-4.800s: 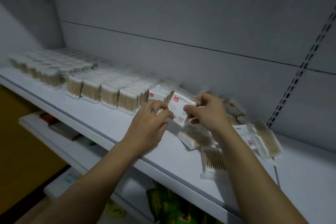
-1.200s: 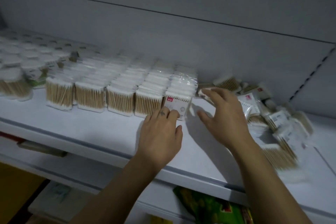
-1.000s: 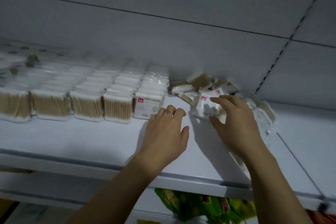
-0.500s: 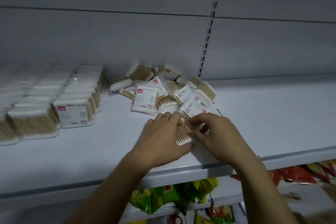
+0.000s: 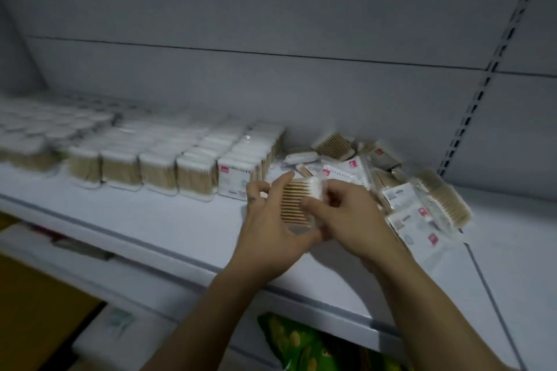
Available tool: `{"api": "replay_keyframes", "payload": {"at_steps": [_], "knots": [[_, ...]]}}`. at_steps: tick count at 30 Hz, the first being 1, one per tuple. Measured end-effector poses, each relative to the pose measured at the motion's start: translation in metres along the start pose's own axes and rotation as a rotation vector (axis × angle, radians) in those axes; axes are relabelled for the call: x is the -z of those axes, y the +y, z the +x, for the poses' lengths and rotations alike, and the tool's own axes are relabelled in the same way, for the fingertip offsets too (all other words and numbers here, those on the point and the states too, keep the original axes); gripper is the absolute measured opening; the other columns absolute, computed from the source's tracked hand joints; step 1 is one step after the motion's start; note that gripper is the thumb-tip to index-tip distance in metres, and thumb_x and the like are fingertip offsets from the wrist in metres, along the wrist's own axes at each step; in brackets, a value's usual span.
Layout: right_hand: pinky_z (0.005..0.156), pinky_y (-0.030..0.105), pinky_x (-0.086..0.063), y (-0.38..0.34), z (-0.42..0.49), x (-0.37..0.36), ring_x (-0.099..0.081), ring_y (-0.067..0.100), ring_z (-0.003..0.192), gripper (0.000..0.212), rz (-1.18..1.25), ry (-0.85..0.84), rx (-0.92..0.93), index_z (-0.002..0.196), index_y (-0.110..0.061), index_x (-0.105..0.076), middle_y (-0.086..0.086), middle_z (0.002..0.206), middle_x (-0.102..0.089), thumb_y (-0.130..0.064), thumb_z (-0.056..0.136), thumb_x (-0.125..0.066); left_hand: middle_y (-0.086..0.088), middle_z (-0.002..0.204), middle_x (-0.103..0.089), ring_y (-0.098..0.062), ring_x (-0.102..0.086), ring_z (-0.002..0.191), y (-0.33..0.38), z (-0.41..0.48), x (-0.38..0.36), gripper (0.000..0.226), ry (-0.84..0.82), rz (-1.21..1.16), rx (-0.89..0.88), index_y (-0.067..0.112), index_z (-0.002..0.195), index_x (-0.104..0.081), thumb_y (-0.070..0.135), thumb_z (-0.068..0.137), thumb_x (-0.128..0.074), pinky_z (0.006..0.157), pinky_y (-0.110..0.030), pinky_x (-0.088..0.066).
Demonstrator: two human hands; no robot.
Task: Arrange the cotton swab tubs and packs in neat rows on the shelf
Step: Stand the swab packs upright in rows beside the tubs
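Swab pack [image 5: 297,202] lifted off shelf [image 5: 168,229] since earlier; left hand [image 5: 268,229], right hand [image 5: 352,220] both gripping it; loose pile [image 5: 416,199] right, neat rows [image 5: 168,166] left.

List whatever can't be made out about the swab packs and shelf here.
Head view only.
Held pack: lower edge hidden by the left hand and right hand.
Tubs at far left: motion-blurred, uncountable.
Loose pile: packs overlap, right hand covers some.
Row-front label: print too small to read.
Green bags below: cut off by bottom edge.
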State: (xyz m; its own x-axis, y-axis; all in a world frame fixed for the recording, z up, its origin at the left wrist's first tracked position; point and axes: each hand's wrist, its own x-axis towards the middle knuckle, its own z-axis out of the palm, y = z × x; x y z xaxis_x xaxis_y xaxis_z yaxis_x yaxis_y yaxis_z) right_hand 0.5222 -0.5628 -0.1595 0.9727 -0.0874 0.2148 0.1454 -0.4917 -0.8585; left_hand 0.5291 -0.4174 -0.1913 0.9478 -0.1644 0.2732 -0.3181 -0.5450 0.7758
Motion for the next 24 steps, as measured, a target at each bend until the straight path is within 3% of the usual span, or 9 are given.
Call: {"api": "replay_keyframes", "payload": {"at_steps": [3,7,11,15,19,24], "knots": [[0.076,0.046,-0.055,-0.011,0.016,-0.016,-0.067,0.014,0.08,0.032,0.047,0.043,0.044,0.095,-0.029,-0.066,-0.007,0.084,-0.07,-0.044,0.067,-0.068,0.017,0.125,-0.024,-0.008,-0.054,0.101,-0.013,-0.003,0.029,0.089,0.033,0.135,-0.012,0.05,0.141,-0.025,0.057,0.069,-0.077,0.09,-0.032,-0.052],[0.074,0.028,-0.048,-0.027,0.034,-0.04,-0.06,0.008,0.08,0.02,-0.152,0.031,0.148,0.096,-0.025,-0.065,-0.009,0.091,-0.066,-0.028,0.079,-0.075,0.007,0.133,-0.039,-0.014,-0.049,0.115,-0.037,-0.004,0.059,0.057,0.21,0.29,0.032,0.036,0.136,-0.042,0.048,0.085,-0.065,0.096,-0.035,-0.047],[0.081,0.032,-0.047,-0.044,0.052,-0.075,-0.059,0.017,0.093,0.023,-0.415,0.056,0.285,0.103,-0.023,-0.067,-0.003,0.102,-0.065,-0.03,0.082,-0.073,0.002,0.125,-0.049,-0.017,-0.042,0.116,-0.064,0.007,0.084,0.037,0.299,0.499,0.027,0.025,0.122,-0.056,0.041,0.089,-0.061,0.095,-0.033,-0.038],[0.075,0.03,-0.04,-0.054,0.066,-0.1,-0.054,0.018,0.1,0.02,-0.607,0.114,0.314,0.101,-0.022,-0.062,-0.004,0.103,-0.064,-0.034,0.086,-0.067,0.003,0.121,-0.051,-0.018,-0.042,0.114,-0.086,0.021,0.097,0.03,0.247,0.549,-0.01,0.024,0.118,-0.056,0.037,0.091,-0.057,0.095,-0.034,-0.038],[0.076,0.023,-0.031,-0.044,0.071,-0.122,-0.048,0.019,0.103,0.02,-0.639,0.181,0.336,0.099,-0.018,-0.071,-0.001,0.102,-0.06,-0.031,0.084,-0.071,0.002,0.108,-0.056,-0.021,-0.05,0.104,-0.104,0.032,0.105,0.025,0.199,0.522,-0.116,0.022,0.111,-0.061,0.034,0.089,-0.058,0.091,-0.037,-0.042],[0.072,0.031,-0.042,-0.033,0.074,-0.142,-0.054,0.024,0.093,0.015,-0.642,0.208,0.377,0.092,-0.014,-0.07,0.002,0.089,-0.058,-0.022,0.079,-0.076,0.002,0.096,-0.057,-0.021,-0.052,0.09,-0.109,0.047,0.12,0.029,0.146,0.48,-0.328,0.021,0.101,-0.062,0.039,0.086,-0.046,0.08,-0.041,-0.047]]}}
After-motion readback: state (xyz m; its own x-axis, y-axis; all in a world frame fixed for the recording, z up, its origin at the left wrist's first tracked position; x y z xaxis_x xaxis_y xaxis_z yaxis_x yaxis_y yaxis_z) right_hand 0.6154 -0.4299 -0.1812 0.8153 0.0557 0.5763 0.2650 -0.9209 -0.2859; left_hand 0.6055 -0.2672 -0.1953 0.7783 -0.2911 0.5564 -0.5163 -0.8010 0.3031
